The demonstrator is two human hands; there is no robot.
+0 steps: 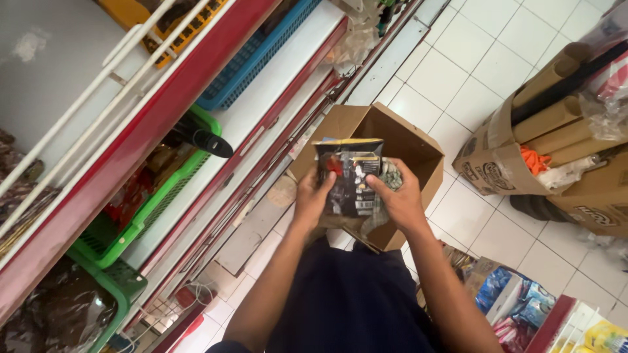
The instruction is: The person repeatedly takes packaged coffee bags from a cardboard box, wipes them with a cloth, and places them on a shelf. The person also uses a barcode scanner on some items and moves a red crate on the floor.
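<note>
Both hands hold a stack of dark foil snack packets [350, 175] above an open brown cardboard box [418, 147] that stands on the tiled floor. My left hand [313, 196] grips the stack's left edge. My right hand [396, 199] grips its right edge, with more packets partly hidden under the fingers. The top packet is black with a gold strip along its upper edge.
A red and white shop shelf [196, 131] runs along the left, carrying green [157, 202], blue [255, 55] and yellow baskets. Another carton holding cardboard tubes [543, 111] stands at the right. Colourful packets [510, 301] lie at the lower right on the white tiles.
</note>
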